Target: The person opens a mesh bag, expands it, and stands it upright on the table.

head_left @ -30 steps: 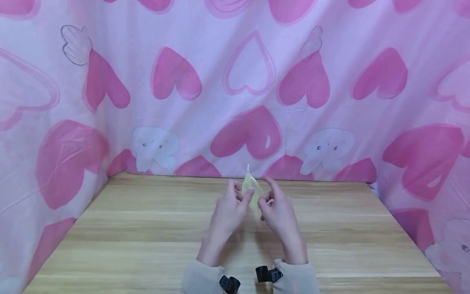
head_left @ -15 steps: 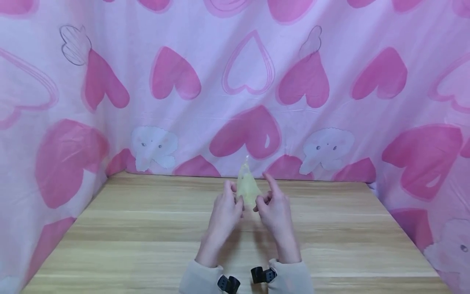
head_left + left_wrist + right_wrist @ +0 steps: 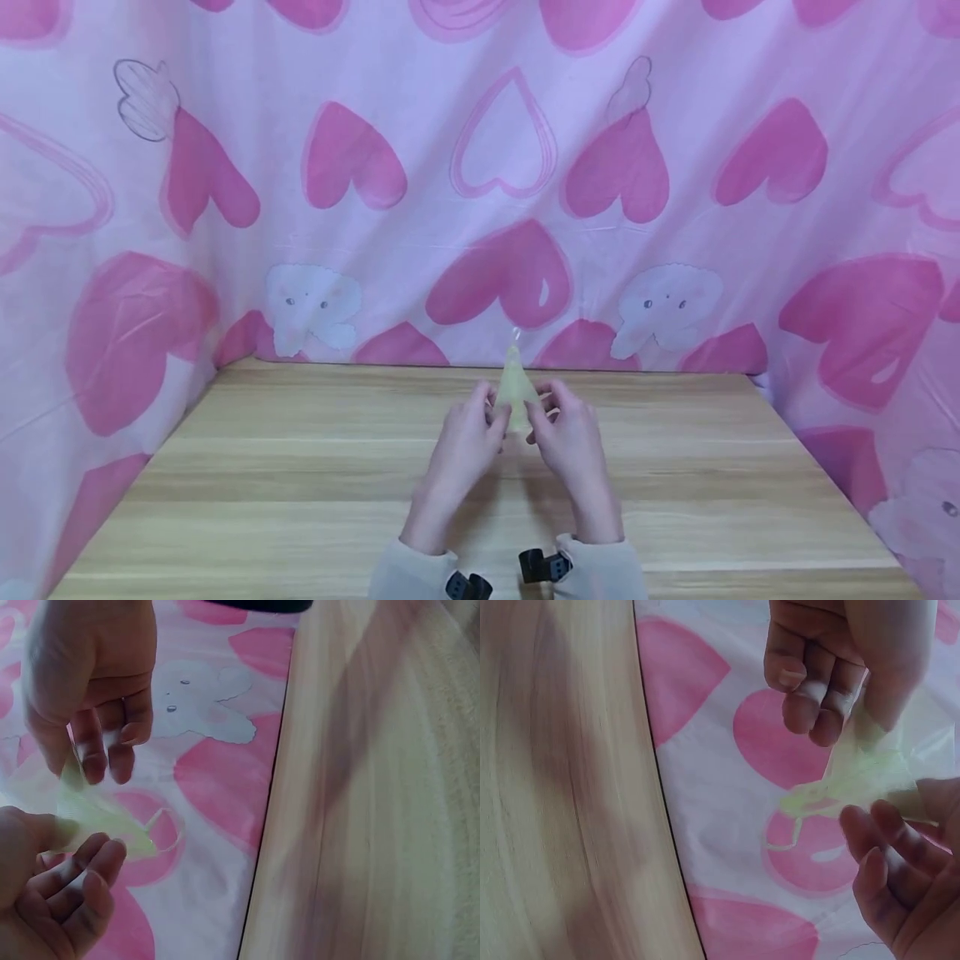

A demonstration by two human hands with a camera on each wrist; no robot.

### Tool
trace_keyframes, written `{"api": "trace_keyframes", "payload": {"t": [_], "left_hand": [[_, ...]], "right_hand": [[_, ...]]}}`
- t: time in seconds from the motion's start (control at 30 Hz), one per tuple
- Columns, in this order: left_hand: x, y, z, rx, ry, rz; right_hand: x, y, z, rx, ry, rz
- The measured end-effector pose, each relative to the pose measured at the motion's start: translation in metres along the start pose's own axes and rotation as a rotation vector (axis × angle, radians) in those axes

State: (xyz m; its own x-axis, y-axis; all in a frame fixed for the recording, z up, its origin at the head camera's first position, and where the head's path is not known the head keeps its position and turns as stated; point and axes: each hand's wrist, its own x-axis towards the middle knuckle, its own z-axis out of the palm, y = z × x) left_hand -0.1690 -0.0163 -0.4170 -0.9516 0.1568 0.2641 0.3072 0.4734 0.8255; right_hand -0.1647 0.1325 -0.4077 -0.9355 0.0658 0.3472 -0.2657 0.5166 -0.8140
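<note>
A pale yellow, sheer drawstring pouch (image 3: 517,387) is held up between both hands above the far part of the table, its narrow end pointing away with a thin loop of string. My left hand (image 3: 467,437) pinches its left edge between thumb and forefinger. On the opposite edge, my right hand (image 3: 572,433) pinches the cloth the same way. In the left wrist view, the pouch (image 3: 101,821) looks thin and creased, its string hanging free. The right wrist view shows the pouch (image 3: 862,780) spread between the fingers; the other fingers are loosely bent.
A wood-grain table (image 3: 300,483) spreads beneath the hands. Pink cloth (image 3: 375,250) printed with hearts hangs behind it and along both sides. Small black devices sit at both sleeve cuffs.
The pouch rose a little, then came slightly down and right, and now hangs straighter. My right forefinger, extended before, has bent in against the pouch's edge.
</note>
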Motion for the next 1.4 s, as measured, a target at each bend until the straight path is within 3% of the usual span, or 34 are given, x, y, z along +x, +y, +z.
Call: {"api": "trace_keyframes", "payload": {"t": [0.1,0.2,0.33,0.43,0.5,0.57,0.7,0.83,0.93,1.1,1.3,1.4], "left_hand": [[0.001,0.001,0.0,0.004,0.019,-0.02],[0.002,0.0,0.002,-0.029,-0.031,-0.047],[0.0,-0.004,0.005,-0.172,-0.144,-0.097],[-0.001,-0.004,0.005,-0.273,-0.184,-0.124],[0.0,-0.002,0.004,-0.311,-0.174,-0.139],[0.0,-0.001,0.0,-0.305,-0.125,-0.154],[0.0,-0.001,-0.007,-0.209,0.038,-0.164],[-0.002,-0.004,-0.008,-0.023,0.144,-0.079],[-0.003,-0.007,-0.005,0.11,0.18,-0.001],[-0.002,-0.007,-0.001,0.232,0.224,0.066],[0.0,-0.003,-0.002,0.286,0.275,0.12],[0.001,-0.001,-0.003,0.248,0.285,0.11]], "right_hand": [[0.002,0.0,0.0,0.026,0.062,0.005],[0.004,0.0,-0.001,0.048,0.124,-0.005],[0.003,0.0,0.002,0.066,0.142,-0.027],[0.002,0.0,0.004,0.068,0.133,-0.018],[0.002,0.001,0.005,0.049,0.139,-0.001],[0.001,0.001,0.006,0.045,0.146,0.021],[0.002,0.002,0.007,0.042,0.134,0.061],[0.0,0.004,0.008,0.023,0.111,0.072],[0.0,0.006,0.008,-0.037,0.116,0.043],[0.0,0.003,0.008,-0.142,0.154,-0.068],[0.0,-0.007,0.011,-0.148,0.188,-0.229],[-0.001,-0.011,0.014,-0.112,0.169,-0.233]]}}
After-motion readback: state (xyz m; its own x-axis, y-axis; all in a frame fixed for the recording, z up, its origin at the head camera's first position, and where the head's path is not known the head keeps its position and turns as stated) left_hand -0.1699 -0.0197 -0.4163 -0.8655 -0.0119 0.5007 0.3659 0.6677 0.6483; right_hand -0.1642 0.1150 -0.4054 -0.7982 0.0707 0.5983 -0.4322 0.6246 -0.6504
